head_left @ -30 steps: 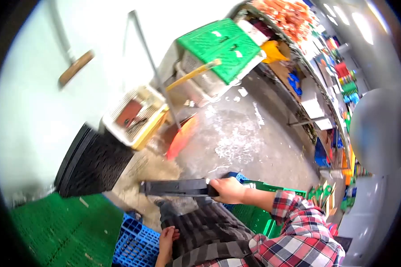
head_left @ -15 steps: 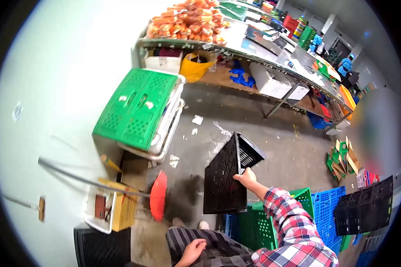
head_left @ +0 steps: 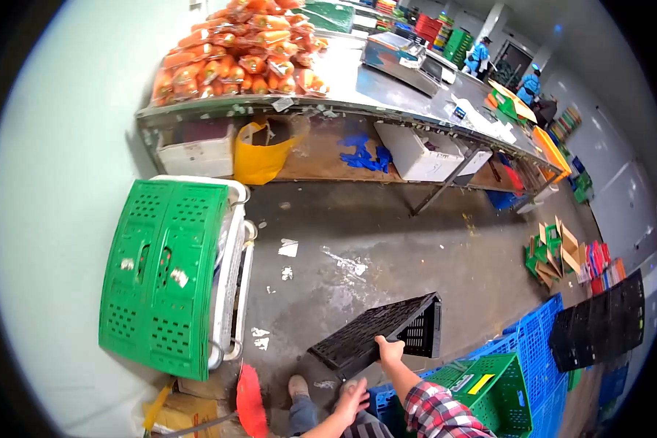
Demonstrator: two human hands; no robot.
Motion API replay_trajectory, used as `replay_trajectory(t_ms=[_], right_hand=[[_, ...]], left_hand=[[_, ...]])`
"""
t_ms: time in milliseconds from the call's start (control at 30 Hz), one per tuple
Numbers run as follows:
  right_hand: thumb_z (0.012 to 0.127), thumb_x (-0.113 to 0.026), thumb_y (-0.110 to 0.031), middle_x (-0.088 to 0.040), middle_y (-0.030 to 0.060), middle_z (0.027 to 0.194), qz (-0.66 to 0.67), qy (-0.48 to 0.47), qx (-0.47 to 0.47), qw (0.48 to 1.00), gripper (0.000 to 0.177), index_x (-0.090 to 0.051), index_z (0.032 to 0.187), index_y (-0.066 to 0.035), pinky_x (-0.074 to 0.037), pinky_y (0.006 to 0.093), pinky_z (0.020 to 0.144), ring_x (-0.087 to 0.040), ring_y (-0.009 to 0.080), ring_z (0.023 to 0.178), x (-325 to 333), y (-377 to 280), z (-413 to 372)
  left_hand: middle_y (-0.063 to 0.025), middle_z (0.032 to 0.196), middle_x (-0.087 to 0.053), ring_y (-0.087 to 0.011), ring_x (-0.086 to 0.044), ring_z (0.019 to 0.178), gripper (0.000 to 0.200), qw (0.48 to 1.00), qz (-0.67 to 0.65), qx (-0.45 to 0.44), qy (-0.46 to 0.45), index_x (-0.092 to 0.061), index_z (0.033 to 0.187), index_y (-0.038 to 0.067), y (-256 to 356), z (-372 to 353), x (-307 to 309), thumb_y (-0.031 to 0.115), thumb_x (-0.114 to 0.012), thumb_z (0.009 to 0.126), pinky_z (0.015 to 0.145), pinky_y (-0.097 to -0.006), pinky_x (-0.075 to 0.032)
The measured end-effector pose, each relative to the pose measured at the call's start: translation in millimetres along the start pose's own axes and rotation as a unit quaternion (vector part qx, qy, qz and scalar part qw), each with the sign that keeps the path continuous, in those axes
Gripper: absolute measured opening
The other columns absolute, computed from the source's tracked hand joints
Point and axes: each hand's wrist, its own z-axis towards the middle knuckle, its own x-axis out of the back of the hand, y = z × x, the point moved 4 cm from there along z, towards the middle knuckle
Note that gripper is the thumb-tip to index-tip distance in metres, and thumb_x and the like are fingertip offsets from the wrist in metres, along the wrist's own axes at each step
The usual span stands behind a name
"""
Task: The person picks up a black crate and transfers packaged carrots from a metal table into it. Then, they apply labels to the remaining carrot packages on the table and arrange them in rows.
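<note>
The left hand (head_left: 352, 403) is hanging open just beside the black crate (head_left: 378, 332), its fingers spread and not gripping anything. The right hand (head_left: 390, 350) is clamping on the near edge of that crate, which is tilting over the floor (head_left: 445, 277) in front of the person's shoes (head_left: 298, 387). The two hands are staying apart. A green crate (head_left: 522, 416) bearing a yellow label (head_left: 480, 384) is lying near the right forearm, with blue crates (head_left: 544, 350) beside it and black crates (head_left: 598, 321) standing farther right. To the left, a red tool head (head_left: 251, 401) is resting near a cardboard box (head_left: 186, 415). Beyond these, a perforated green panel (head_left: 164, 277) is covering white bins (head_left: 226, 292) against the wall (head_left: 58, 219). White scraps (head_left: 288, 248) are lying on the floor. Farther off, the counter (head_left: 387, 91) is carrying a pile of bagged carrots (head_left: 241, 55); its lower shelf (head_left: 321, 164) is holding a yellow bag (head_left: 261, 157), blue gloves (head_left: 365, 155) and white boxes (head_left: 420, 155). In the far background, two people in blue (head_left: 479, 57) are standing near the end of the room.
</note>
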Motion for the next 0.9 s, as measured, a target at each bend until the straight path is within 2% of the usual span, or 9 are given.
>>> replay_trajectory(t_ms=[67, 133, 233, 333, 400, 467, 533, 600, 900], right_hand=[[0.059, -0.072, -0.027, -0.059, 0.0254, 0.093, 0.052, -0.047, 0.008, 0.998, 0.061, -0.046, 0.096, 0.014, -0.045, 0.0352, 0.08, -0.059, 0.0314, 0.087, 5, -33, -18], [0.062, -0.072, -0.018, -0.056, 0.0148, 0.087, -0.016, -0.025, 0.019, 0.999, 0.052, -0.042, 0.098, 0.004, -0.053, 0.0391, 0.047, -0.059, 0.0254, 0.067, -15, -6, 14], [0.067, -0.07, -0.017, -0.056, 0.0125, 0.082, -0.025, -0.002, 0.009, 1.0, 0.043, -0.045, 0.095, 0.004, -0.053, 0.039, 0.048, -0.06, 0.0254, 0.071, -28, 1, 20], [0.072, -0.067, -0.016, -0.056, 0.0161, 0.097, -0.046, -0.41, -0.106, 0.905, 0.043, -0.044, 0.102, 0.004, -0.053, 0.0359, 0.055, -0.06, 0.026, 0.078, 39, -105, -24], [0.075, -0.065, -0.02, -0.05, 0.0216, 0.117, -0.138, -0.12, 0.326, 0.928, 0.053, -0.041, 0.116, 0.004, -0.05, 0.038, 0.074, -0.057, 0.0322, 0.096, 95, -158, -22], [0.075, -0.065, -0.03, -0.04, 0.0268, 0.126, -0.271, 0.059, 0.401, 0.873, 0.075, -0.028, 0.132, 0.001, -0.037, 0.0444, 0.093, -0.042, 0.0371, 0.115, 107, -170, 5], [0.074, -0.066, -0.034, -0.03, 0.0271, 0.133, -0.319, -0.006, 0.261, 0.911, 0.077, -0.028, 0.133, -0.003, -0.035, 0.0452, 0.095, -0.038, 0.0404, 0.118, 82, -142, 40], [0.075, -0.065, -0.03, -0.026, 0.0238, 0.136, -0.292, -0.018, 0.294, 0.91, 0.075, -0.026, 0.134, -0.005, -0.035, 0.0428, 0.096, -0.036, 0.0396, 0.119, 77, -145, 45], [0.072, -0.059, -0.011, -0.059, 0.0256, 0.095, -0.281, -0.068, 0.198, 0.937, 0.074, -0.019, 0.134, -0.01, -0.047, 0.0474, 0.074, -0.058, 0.0422, 0.083, 132, -94, 91]], left_hand=[[-0.008, 0.103, -0.053, -0.0196, -0.051, 0.099, 0.065, 0.978, -0.185, 0.05, 0.084, -0.047, 0.109, 0.005, 19, 35, -8, 0.056, -0.064, 0.072, 0.076, -0.0388, -0.045], [-0.0051, 0.098, -0.053, -0.0185, -0.052, 0.094, 0.059, 0.955, -0.253, 0.044, 0.145, -0.051, 0.096, 0.009, 37, 48, -23, 0.058, -0.066, 0.068, 0.073, -0.0381, -0.044], [-0.0027, 0.092, -0.056, -0.0182, -0.056, 0.083, 0.048, 0.921, -0.316, 0.011, 0.229, -0.053, 0.098, 0.013, 56, 64, -30, 0.047, -0.068, 0.067, 0.07, -0.0364, -0.043], [-0.0016, 0.096, -0.057, -0.0191, -0.056, 0.089, 0.054, 0.923, -0.295, -0.024, 0.247, -0.052, 0.103, 0.013, 73, 65, -26, 0.047, -0.069, 0.065, 0.07, -0.0348, -0.041], [-0.0026, 0.112, -0.05, -0.0219, -0.055, 0.095, 0.065, 0.909, -0.274, -0.003, 0.313, -0.047, 0.112, 0.01, 84, 52, -30, 0.048, -0.07, 0.064, 0.077, -0.0342, -0.04], [-0.0038, 0.114, -0.049, -0.0217, -0.055, 0.094, 0.067, 0.904, -0.274, -0.034, 0.325, -0.047, 0.114, 0.009, 82, 59, -26, 0.049, -0.069, 0.065, 0.079, -0.0349, -0.04], [-0.0067, 0.111, -0.048, -0.022, -0.056, 0.093, 0.072, 0.906, -0.257, -0.063, 0.331, -0.044, 0.117, 0.009, 82, 60, -24, 0.05, -0.07, 0.064, 0.08, -0.0357, -0.041], [-0.0073, 0.109, -0.047, -0.0225, -0.054, 0.096, 0.072, 0.908, -0.249, -0.058, 0.333, -0.044, 0.118, 0.01, 89, 50, -32, 0.051, -0.07, 0.064, 0.081, -0.0356, -0.041], [-0.004, 0.114, -0.055, -0.0169, -0.053, 0.097, 0.058, 0.841, -0.197, -0.223, 0.451, -0.051, 0.113, 0.011, 124, 74, -88, 0.045, -0.071, 0.07, 0.082, -0.035, -0.041]])
